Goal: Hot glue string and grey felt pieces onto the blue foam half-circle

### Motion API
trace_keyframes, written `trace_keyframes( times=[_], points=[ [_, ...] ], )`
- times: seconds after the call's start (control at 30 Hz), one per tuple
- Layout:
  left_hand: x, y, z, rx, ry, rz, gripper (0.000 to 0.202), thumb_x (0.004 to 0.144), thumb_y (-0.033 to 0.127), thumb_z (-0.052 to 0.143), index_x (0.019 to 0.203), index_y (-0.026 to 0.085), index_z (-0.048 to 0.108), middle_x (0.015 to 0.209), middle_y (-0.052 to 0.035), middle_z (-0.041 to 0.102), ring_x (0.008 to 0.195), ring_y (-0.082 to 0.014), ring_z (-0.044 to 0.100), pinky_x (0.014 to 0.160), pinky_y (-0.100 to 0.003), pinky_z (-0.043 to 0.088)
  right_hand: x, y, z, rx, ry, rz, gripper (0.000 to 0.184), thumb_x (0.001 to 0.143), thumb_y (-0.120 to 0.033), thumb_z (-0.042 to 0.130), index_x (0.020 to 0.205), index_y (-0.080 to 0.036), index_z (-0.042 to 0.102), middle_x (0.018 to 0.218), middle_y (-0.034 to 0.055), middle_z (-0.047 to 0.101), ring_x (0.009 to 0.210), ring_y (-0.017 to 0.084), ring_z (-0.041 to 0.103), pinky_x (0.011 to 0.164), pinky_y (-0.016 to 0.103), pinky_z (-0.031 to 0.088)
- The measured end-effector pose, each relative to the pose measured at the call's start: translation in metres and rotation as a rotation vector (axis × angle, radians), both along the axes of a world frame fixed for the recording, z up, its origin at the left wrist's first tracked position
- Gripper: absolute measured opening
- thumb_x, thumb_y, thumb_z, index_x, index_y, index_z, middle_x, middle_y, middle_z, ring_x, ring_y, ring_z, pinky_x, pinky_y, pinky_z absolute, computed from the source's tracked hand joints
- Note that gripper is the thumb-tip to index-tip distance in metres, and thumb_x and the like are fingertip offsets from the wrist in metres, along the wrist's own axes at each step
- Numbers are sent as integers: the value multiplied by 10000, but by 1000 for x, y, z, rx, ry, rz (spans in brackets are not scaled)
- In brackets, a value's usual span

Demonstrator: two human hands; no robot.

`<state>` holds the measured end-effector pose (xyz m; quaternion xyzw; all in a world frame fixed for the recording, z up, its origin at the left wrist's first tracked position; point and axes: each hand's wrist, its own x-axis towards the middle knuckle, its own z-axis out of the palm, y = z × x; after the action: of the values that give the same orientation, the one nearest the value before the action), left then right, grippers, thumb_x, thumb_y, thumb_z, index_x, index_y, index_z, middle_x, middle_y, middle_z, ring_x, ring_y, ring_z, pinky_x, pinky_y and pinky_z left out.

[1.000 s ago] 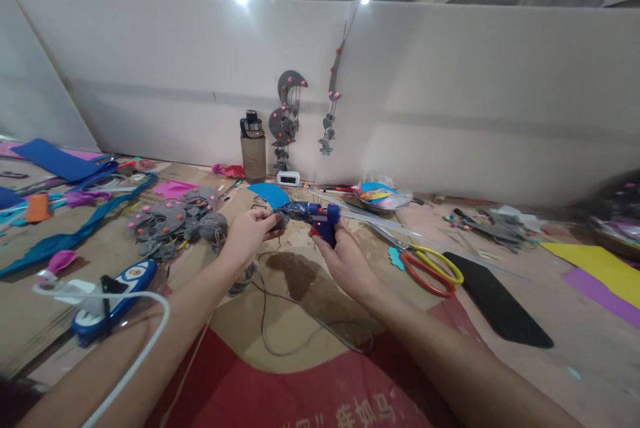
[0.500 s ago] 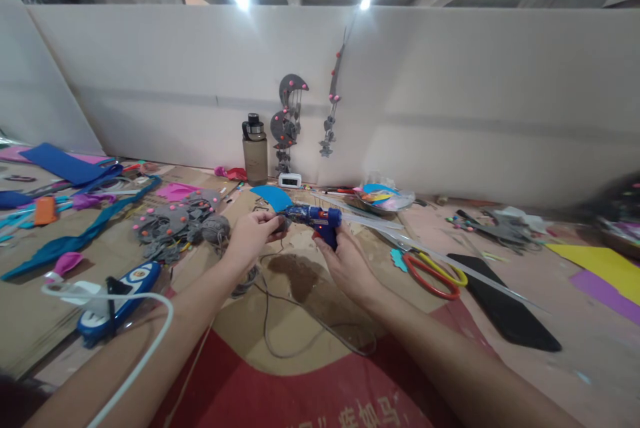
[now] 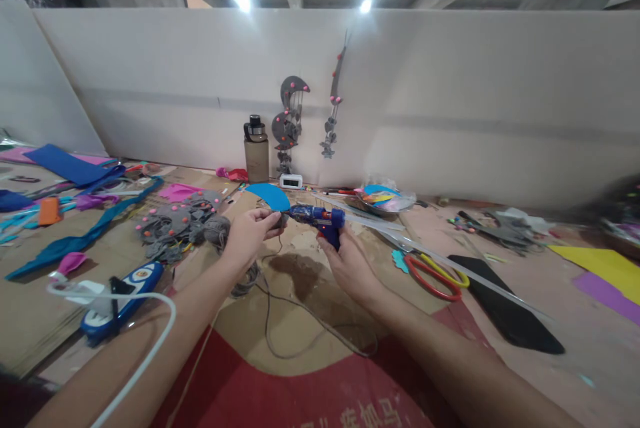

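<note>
My right hand [image 3: 350, 267] grips the handle of a blue hot glue gun [image 3: 320, 219], whose nozzle points left. My left hand [image 3: 250, 231] is closed in a pinch on a small grey piece [image 3: 281, 219] right at the nozzle tip. A grey cord [image 3: 280, 321] loops over the cardboard below both hands. A blue felt half-circle [image 3: 270, 195] lies just behind my left hand. A heap of grey felt cut-outs with pink beads [image 3: 177, 225] sits to the left of it.
Red and yellow scissors [image 3: 433, 271], a black phone [image 3: 505, 311] and a long clear ruler [image 3: 470, 271] lie to the right. A bottle [image 3: 256, 149], a small white clock [image 3: 291, 181] and grey hanging decorations [image 3: 289, 121] stand by the white wall. A blue-white device [image 3: 125, 291] with a white cable lies at the left.
Both hands and the glue gun have stayed together and shifted slightly up and away; the view has tilted a little. Nothing was picked up or released.
</note>
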<state>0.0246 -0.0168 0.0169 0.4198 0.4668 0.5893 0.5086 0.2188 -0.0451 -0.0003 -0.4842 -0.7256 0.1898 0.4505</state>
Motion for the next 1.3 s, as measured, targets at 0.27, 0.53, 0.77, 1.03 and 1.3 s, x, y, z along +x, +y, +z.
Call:
trace_keyframes(
  times=[0.27, 0.53, 0.77, 1.03, 1.3],
  points=[
    [-1, -1, 4, 29, 16, 35, 255, 615, 311, 759, 668, 101, 626, 754, -90, 681, 692, -168, 663, 728, -326, 559, 2, 1, -2, 16, -11, -12, 374, 872, -358, 437, 1205, -192, 473, 1125, 104, 584, 1010, 232, 551, 919, 389, 423],
    [-3, -1, 11, 32, -76, 47, 167, 658, 238, 718, 697, 99, 635, 756, -72, 671, 675, -141, 650, 667, -280, 561, 5, 9, -1, -18, 15, -50, 348, 842, -334, 469, 1157, -189, 491, 1114, 110, 601, 1014, 236, 572, 891, 386, 449],
    [-2, -1, 8, 88, -52, 39, 241, 621, 306, 753, 689, 112, 626, 729, -44, 650, 701, -151, 645, 729, -319, 556, 13, 35, -5, -596, -73, 19, 201, 818, -339, 486, 943, -182, 499, 647, 9, 584, 469, 147, 546, 479, 275, 443],
    [1, -15, 18, 313, 633, 211, 234, 747, 376, 620, 749, 147, 668, 698, -32, 671, 680, -169, 644, 636, -256, 494, -5, 28, -3, 8, 15, -124, 252, 735, -298, 591, 941, -176, 515, 1067, 124, 531, 1067, 257, 482, 940, 447, 384],
    [-4, -22, 21, 550, 918, 279, 148, 779, 295, 592, 824, 183, 677, 804, -41, 689, 744, -158, 624, 702, -258, 467, -72, 12, 18, -501, 889, 384, 399, 635, -312, 685, 937, -243, 433, 793, -32, 548, 677, 118, 536, 656, 296, 465]
  ],
)
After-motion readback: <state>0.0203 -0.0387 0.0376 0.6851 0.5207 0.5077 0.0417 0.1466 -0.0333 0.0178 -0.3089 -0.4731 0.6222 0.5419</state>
